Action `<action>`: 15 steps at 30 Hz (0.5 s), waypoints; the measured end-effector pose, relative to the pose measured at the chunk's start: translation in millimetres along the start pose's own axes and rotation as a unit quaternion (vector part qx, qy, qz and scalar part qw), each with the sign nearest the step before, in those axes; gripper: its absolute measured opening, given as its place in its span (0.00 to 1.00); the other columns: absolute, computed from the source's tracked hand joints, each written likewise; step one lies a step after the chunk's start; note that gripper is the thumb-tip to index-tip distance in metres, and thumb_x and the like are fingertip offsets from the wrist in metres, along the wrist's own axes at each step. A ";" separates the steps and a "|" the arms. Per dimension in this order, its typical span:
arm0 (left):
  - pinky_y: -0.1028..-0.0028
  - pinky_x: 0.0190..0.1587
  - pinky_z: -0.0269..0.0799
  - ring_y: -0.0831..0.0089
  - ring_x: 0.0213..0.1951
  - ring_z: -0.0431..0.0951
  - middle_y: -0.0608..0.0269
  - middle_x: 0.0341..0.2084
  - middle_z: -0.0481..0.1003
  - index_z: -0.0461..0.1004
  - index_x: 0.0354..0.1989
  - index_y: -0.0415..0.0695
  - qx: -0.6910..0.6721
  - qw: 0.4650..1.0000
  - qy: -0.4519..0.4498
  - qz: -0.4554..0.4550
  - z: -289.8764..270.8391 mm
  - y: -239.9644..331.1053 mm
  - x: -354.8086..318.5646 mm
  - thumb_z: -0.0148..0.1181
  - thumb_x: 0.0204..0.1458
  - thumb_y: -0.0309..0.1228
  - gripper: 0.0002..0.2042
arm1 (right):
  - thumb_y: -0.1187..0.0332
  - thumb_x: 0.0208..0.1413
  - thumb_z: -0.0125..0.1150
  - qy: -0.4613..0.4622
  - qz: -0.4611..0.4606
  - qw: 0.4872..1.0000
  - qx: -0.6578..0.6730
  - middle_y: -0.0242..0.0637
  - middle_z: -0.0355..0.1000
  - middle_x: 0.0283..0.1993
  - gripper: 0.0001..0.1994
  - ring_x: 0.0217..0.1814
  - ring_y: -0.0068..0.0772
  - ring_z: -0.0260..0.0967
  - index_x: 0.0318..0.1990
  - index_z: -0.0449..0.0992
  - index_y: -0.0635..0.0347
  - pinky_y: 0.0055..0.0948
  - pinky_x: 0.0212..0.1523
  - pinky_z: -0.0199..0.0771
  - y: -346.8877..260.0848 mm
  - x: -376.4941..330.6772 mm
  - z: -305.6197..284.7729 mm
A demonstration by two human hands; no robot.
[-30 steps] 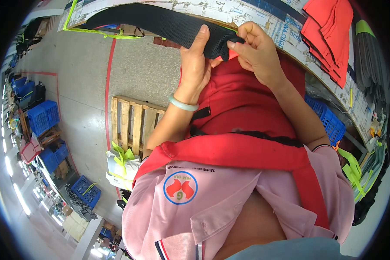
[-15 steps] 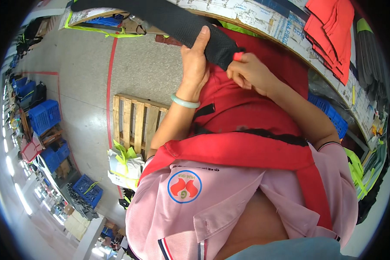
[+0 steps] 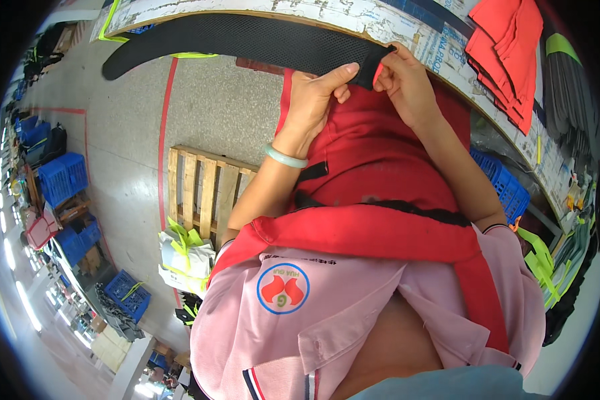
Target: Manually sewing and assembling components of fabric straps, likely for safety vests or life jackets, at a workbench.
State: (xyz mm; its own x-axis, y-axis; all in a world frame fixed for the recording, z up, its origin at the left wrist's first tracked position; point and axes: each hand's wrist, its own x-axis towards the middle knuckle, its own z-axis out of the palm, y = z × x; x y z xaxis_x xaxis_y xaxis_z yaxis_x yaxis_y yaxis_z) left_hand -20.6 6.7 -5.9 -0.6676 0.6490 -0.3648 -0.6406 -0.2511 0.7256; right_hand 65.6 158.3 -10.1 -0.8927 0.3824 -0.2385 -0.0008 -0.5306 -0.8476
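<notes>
A long black mesh padded strap (image 3: 247,41) stretches leftward along the worktable's edge. My left hand (image 3: 315,93), with a pale green bangle on its wrist, pinches the strap near its right end, thumb on top. My right hand (image 3: 401,75) grips the same end from the right, fingers curled over a red piece. Red fabric (image 3: 373,167) with black trim hangs below both hands and drapes down over my lap.
The worn white worktable (image 3: 407,27) curves across the top. Red-orange fabric pieces (image 3: 507,53) and dark pieces lie on it at the right. A wooden pallet (image 3: 203,193) sits on the grey floor to my left, with tied white bundles (image 3: 183,257) and blue crates (image 3: 63,180) beyond.
The strap has shifted up and straightened along the table edge. Both hands have moved closer together at its right end, and the left hand now pinches it with thumb on top.
</notes>
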 end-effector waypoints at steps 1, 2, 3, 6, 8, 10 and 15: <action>0.79 0.19 0.59 0.80 0.17 0.67 0.64 0.19 0.73 0.76 0.24 0.35 -0.016 1.000 -0.002 -0.016 -0.6 -0.5 -0.2 0.66 0.45 0.19 0.03 | 0.74 0.57 0.53 0.009 0.016 0.999 0.036 0.26 0.65 0.24 0.03 0.26 0.18 0.63 0.30 0.69 0.58 0.20 0.33 0.67 -4.9 -2.4 4.0; 0.79 0.19 0.59 0.80 0.17 0.67 0.64 0.19 0.73 0.76 0.24 0.35 -0.018 1.000 -0.001 -0.015 -0.2 -1.8 -1.6 0.66 0.45 0.19 0.03 | 0.73 0.56 0.53 0.018 0.032 0.997 0.072 0.27 0.65 0.25 0.04 0.28 0.20 0.64 0.29 0.68 0.58 0.23 0.37 0.68 -7.8 -3.5 6.5; 0.80 0.19 0.59 0.80 0.17 0.67 0.64 0.19 0.73 0.76 0.25 0.36 -0.022 1.000 0.002 -0.013 2.2 -2.9 -3.6 0.65 0.45 0.19 0.03 | 0.73 0.56 0.53 0.018 0.032 0.997 0.072 0.27 0.65 0.25 0.04 0.28 0.20 0.64 0.29 0.68 0.58 0.23 0.37 0.68 -9.7 -2.3 4.7; 0.81 0.19 0.58 0.82 0.17 0.66 0.66 0.19 0.73 0.76 0.27 0.36 -0.013 1.000 0.020 0.008 -1.5 -2.3 -5.3 0.65 0.46 0.19 0.03 | 0.69 0.57 0.54 -0.063 0.028 0.985 0.161 0.31 0.68 0.34 0.05 0.37 0.23 0.67 0.38 0.71 0.58 0.24 0.41 0.69 -23.8 12.1 -14.8; 0.82 0.18 0.58 0.82 0.16 0.66 0.66 0.19 0.73 0.76 0.27 0.37 0.002 0.999 0.038 0.029 -5.0 -2.9 -6.1 0.65 0.46 0.19 0.03 | 0.67 0.59 0.53 -0.027 0.006 0.999 0.028 0.31 0.69 0.38 0.07 0.38 0.22 0.67 0.41 0.71 0.59 0.23 0.40 0.69 -32.6 13.9 -18.9; 0.82 0.18 0.57 0.83 0.17 0.65 0.66 0.21 0.74 0.75 0.29 0.38 0.107 0.991 0.059 0.058 -3.6 -6.4 -9.9 0.64 0.46 0.18 0.04 | 0.62 0.61 0.53 0.006 -0.065 0.959 -0.276 0.30 0.70 0.38 0.13 0.37 0.21 0.69 0.46 0.72 0.61 0.22 0.38 0.72 -31.1 8.9 2.7; 0.81 0.19 0.57 0.82 0.18 0.64 0.68 0.22 0.71 0.73 0.29 0.39 0.048 0.998 0.046 0.008 0.3 -8.5 -13.7 0.63 0.47 0.19 0.05 | 0.56 0.59 0.56 -0.107 0.121 0.969 -0.184 0.29 0.72 0.30 0.14 0.29 0.15 0.68 0.39 0.74 0.58 0.17 0.32 0.71 0.0 8.5 -15.9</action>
State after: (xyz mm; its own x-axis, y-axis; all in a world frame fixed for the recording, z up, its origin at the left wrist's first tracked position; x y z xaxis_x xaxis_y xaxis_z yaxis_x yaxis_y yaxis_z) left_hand -5.9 0.2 -6.9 -0.7120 0.5757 -0.4020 -0.5938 -0.1881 0.7823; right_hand 65.1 173.6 -19.7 -0.9198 0.0932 -0.3813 0.3464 -0.2639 -0.9002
